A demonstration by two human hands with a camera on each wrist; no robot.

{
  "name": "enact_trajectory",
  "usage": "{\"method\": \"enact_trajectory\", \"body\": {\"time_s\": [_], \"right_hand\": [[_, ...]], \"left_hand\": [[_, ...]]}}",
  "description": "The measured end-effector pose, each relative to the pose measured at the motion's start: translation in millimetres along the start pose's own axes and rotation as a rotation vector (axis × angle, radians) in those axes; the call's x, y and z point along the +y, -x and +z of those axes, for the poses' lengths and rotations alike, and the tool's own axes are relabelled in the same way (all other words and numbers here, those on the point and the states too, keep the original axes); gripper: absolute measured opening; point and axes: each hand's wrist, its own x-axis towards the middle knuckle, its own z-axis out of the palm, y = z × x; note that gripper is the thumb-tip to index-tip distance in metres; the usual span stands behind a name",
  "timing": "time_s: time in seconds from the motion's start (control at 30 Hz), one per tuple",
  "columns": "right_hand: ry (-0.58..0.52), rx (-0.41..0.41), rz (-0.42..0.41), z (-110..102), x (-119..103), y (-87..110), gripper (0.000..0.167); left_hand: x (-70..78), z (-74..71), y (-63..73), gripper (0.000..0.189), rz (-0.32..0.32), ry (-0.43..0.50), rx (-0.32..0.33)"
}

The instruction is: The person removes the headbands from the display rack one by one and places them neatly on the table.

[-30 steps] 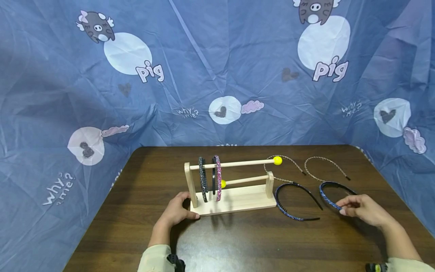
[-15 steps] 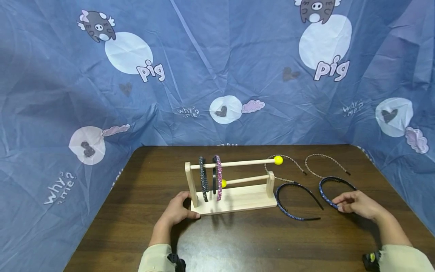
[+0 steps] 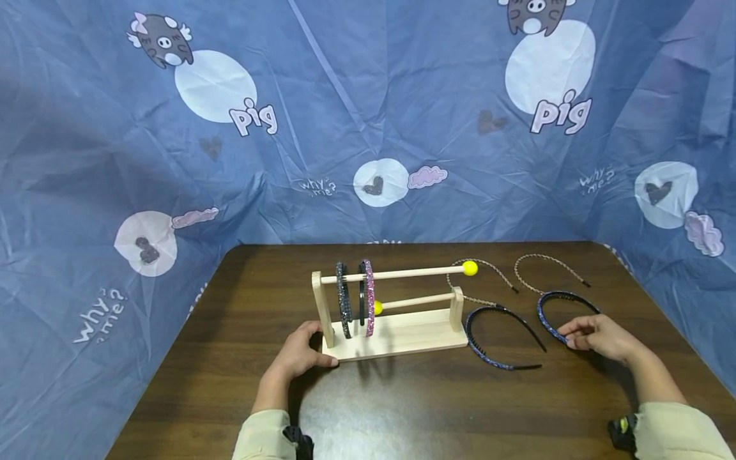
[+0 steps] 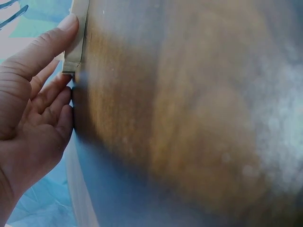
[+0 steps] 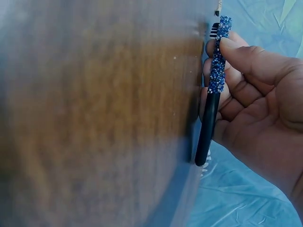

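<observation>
the blue printed cloth (image 3: 299,153) hangs behind the dark wooden table (image 3: 437,409). the wooden rack (image 3: 414,337) stands left of centre on it. the left hand (image 3: 299,353) grips the rack's left end, thumb at the near corner of the base, fingers behind. light sideways support looks best there: enough to stop the base sliding, not enough to tip it.

the right hand (image 3: 604,338) pinches the held blue headband (image 3: 548,324) on the table's right side, well apart from the rack. the right wrist view shows thumb on the glittery stretch, fingers behind, black end beyond. a soft pinch seems wise, since the ends probably flex and the inner teeth may catch. i cannot tell whether the band's far side touches the table.

the other blue headband (image 3: 489,361) lies between rack and right hand, so lifting rather than dragging would avoid knocking it. 2 braided headbands (image 3: 540,255) lie farther back, 1 meeting or nearly meeting the held band; raising that side cleanly should part them. a dark glitter headband (image 3: 343,297) and a pink glitter headband (image 3: 370,300) hang on the upper rod (image 3: 414,273). smallest are the yellow balls (image 3: 469,268), knobs a careless swing could snag.
</observation>
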Motion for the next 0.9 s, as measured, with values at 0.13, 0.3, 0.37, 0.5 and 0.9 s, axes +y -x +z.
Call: {"method": "enact_trajectory", "body": {"time_s": [0.13,0.3,0.37,0.5,0.9], "right_hand": [[-0.011,0.013,0.006,2,-2,2.7,0.026],[-0.037,0.018,0.004,4,-4,4.8,0.03],[-0.049,0.016,0.008,4,-5,5.8,0.031],[-0.029,0.064,0.013,6,-9,8.3,0.031],[0.061,0.268,-0.052,26,-39,15.2,0.04]], "left_hand": [[0.6,-0.8,0.7,0.053,0.001,-0.006,0.008],[1.0,-1.3,2.0,0.052,-0.004,-0.008,0.005],[0.9,-1.1,2.3,0.052,-0.006,-0.005,0.003],[0.3,-0.5,1.8,0.053,0.004,-0.007,0.007],[-1.6,0.7,-0.1,0.054,0.002,0.005,0.009]]}}
